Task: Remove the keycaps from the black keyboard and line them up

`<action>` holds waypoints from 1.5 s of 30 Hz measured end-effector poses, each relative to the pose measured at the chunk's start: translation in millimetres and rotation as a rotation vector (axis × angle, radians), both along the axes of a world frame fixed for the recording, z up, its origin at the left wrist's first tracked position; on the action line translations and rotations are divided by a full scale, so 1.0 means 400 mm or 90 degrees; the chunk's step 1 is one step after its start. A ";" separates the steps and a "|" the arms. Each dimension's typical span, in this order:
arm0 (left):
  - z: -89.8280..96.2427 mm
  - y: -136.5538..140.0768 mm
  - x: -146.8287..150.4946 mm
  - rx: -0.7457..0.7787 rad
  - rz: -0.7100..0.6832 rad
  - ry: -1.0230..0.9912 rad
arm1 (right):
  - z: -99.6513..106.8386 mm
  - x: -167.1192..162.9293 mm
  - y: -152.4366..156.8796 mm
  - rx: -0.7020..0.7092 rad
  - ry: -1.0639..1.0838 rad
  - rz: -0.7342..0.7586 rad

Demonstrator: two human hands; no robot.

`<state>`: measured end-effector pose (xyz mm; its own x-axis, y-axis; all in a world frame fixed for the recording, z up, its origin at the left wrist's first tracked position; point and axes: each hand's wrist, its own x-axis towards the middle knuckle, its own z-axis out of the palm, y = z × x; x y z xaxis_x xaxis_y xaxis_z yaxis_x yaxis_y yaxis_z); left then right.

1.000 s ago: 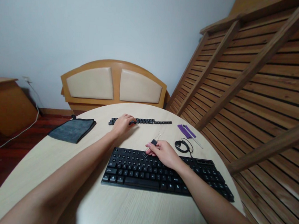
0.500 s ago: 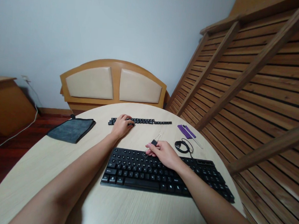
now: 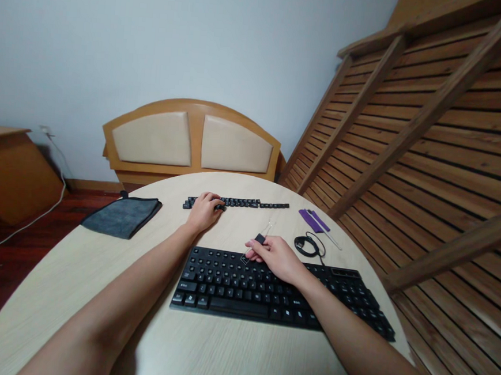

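Observation:
At the row of loose black keycaps (image 3: 241,202) on the far part of the table, my left hand (image 3: 206,210) rests with its fingers curled. Its thumb and fingertips close on a black keycap (image 3: 220,207). My right hand (image 3: 273,254) hovers over the upper edge of a black keyboard (image 3: 241,308), closed around a wire keycap puller (image 3: 260,238) with a dark grip. Thin wire loops stick out at both ends of the puller. Several upper keyboard positions show no caps, only small switch stems. The right forearm covers part of the keyboard.
A coiled black cable (image 3: 307,245) lies behind the keyboard. To its right are a purple cloth (image 3: 308,220) and a thin brush (image 3: 328,237). A folded grey cloth (image 3: 122,217) is at the left of the round table (image 3: 73,289). Wooden slats (image 3: 451,168) lean at the right.
Both hands stay in nearly the same places over the keycaps and keyboard. The whole view has shifted very slightly.

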<state>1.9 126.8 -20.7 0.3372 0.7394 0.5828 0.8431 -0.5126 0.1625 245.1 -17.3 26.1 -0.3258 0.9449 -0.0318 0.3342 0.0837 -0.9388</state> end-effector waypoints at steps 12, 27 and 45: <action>0.003 0.005 0.006 -0.019 0.012 -0.026 | 0.001 0.000 0.001 0.004 -0.006 0.002; 0.104 -0.099 0.047 -0.198 -0.204 -0.022 | 0.035 0.026 -0.007 0.013 -0.025 0.036; 0.207 -0.250 0.114 -0.555 -0.353 0.199 | 0.088 0.039 -0.044 0.155 -0.240 0.154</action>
<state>47.6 26.6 62.3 0.7950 0.5566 -0.2410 0.5970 -0.6477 0.4734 260.6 -35.0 61.2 -0.5448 0.8383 0.0228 0.5899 0.4025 -0.7000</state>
